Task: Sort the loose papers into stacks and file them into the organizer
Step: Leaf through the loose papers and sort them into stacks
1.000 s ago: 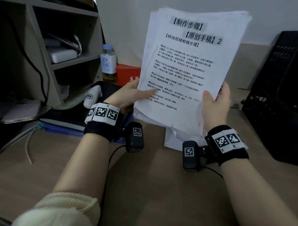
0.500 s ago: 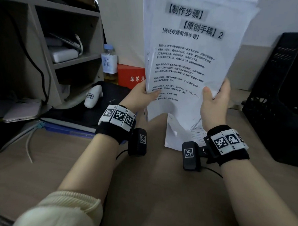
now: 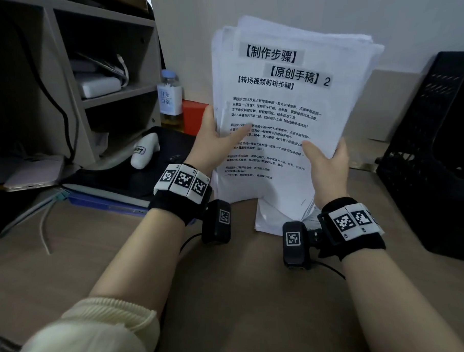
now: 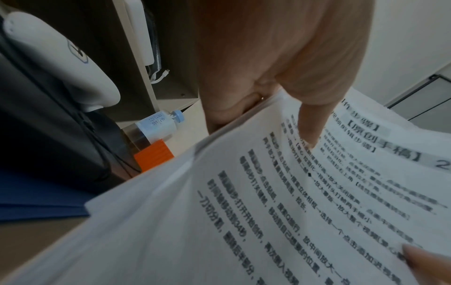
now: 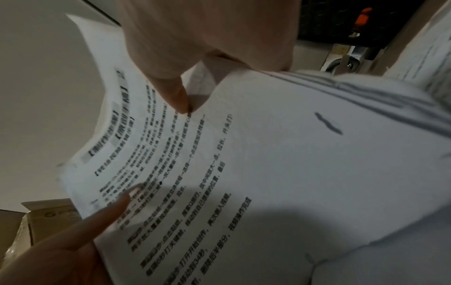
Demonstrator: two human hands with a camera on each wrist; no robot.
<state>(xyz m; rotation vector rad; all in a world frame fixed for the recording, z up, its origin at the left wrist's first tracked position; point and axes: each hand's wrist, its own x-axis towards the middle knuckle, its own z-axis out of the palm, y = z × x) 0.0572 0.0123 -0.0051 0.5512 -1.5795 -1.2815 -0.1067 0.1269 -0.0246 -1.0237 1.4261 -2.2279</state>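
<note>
Paper stack [image 3: 289, 114] sits lower than half a second ago, top edge back in view, bottom resting on desk [image 3: 230, 295]. Left hand [image 3: 219, 144] pinches its left edge, thumb on the print; right hand [image 3: 329, 169] pinches the right edge. Loose sheets [image 3: 275, 216] lie beneath. Black organizer [image 3: 434, 145] stands right. Shelf unit [image 3: 109, 74], bottle [image 3: 170, 98] left.

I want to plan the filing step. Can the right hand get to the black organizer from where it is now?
Probably yes. The black organizer stands on the desk just right of the right hand, with nothing between them. But that hand grips the paper stack together with the left hand, so it is not free.
</note>
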